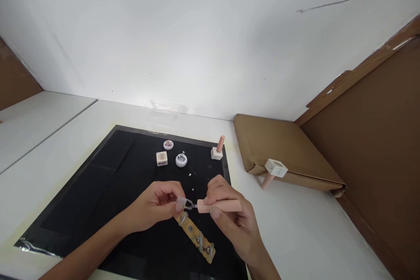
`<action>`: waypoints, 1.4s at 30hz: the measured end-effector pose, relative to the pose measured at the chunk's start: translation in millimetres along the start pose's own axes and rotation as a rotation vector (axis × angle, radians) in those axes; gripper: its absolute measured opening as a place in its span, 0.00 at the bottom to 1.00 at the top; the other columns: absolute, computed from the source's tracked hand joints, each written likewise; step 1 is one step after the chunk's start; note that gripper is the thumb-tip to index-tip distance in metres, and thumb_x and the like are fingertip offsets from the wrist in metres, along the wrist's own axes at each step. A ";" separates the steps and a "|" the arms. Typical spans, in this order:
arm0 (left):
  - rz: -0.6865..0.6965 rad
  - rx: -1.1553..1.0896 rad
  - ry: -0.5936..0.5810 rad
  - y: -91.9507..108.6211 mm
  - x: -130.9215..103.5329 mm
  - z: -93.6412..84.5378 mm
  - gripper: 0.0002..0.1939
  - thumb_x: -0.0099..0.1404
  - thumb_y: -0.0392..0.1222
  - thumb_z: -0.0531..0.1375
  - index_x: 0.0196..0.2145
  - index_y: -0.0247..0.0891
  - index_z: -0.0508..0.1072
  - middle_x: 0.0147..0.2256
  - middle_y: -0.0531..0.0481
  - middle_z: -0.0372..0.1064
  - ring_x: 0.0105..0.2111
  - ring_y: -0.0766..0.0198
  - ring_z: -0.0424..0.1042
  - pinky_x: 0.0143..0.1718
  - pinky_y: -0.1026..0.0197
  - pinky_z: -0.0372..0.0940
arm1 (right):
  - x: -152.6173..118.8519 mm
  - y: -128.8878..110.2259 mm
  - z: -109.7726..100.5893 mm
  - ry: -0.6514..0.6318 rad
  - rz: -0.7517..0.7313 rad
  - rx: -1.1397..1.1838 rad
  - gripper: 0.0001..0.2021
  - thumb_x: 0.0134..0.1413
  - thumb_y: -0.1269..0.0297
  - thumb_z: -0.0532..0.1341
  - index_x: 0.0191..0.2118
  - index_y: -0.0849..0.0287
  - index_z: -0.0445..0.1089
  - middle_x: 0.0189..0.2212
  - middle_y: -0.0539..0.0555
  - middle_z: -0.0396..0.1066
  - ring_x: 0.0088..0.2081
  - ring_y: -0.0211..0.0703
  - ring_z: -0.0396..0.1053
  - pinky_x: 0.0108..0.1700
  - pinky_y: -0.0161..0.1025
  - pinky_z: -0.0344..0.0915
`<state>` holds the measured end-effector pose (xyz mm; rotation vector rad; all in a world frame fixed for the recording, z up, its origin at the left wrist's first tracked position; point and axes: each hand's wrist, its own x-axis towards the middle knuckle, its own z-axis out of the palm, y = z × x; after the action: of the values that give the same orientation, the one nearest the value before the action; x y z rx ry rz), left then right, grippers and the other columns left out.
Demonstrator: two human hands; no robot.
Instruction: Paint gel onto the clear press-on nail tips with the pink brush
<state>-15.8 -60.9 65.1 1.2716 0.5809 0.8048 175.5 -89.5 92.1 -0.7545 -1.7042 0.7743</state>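
Left hand (163,203) pinches clear nail tip (187,204); right hand (238,223) clamps pink-handled polish brush (226,205), long axis crosswise, pointing left at tip.

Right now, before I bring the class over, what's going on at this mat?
A person has both hands at work over the black mat. The right hand holds a pink handle, its narrow end at a small clear piece pinched in the left hand. A yellowish strip bearing similar bits slants from beneath the left fingers; whether they grip it too is unclear. Beyond the hands stand a white cube, a round white container and a pink-capped bottle.
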 end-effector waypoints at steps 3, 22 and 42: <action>0.004 -0.002 -0.021 -0.4 0.0 -0.1 0.18 0.60 0.52 0.62 0.24 0.33 0.71 0.25 0.52 0.62 0.24 0.69 0.63 0.27 0.66 0.61 | 1.8 0.3 0.3 0.005 -0.039 0.006 0.07 0.60 0.67 0.57 0.33 0.51 0.69 0.27 0.50 0.71 0.30 0.43 0.63 0.33 0.44 0.61; 0.430 0.701 0.035 -1.8 -1.4 -5.6 0.08 0.64 0.27 0.55 0.36 0.35 0.72 0.32 0.47 0.68 0.32 0.66 0.69 0.33 0.67 0.64 | 5.7 -3.8 -3.3 -0.077 -0.034 -0.009 0.06 0.57 0.71 0.58 0.35 0.53 0.71 0.26 0.51 0.70 0.30 0.43 0.63 0.32 0.43 0.60; 0.690 1.097 0.029 -4.2 -2.4 -7.1 0.07 0.67 0.28 0.53 0.40 0.32 0.69 0.32 0.44 0.70 0.31 0.63 0.67 0.33 0.64 0.66 | 5.5 0.6 -5.7 -0.123 -0.038 -0.032 0.11 0.51 0.79 0.58 0.33 0.53 0.71 0.26 0.50 0.71 0.30 0.42 0.64 0.32 0.43 0.61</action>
<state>-21.9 -59.0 59.3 2.5572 0.6284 1.1097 179.8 -84.1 95.9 -0.7062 -1.8401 0.7828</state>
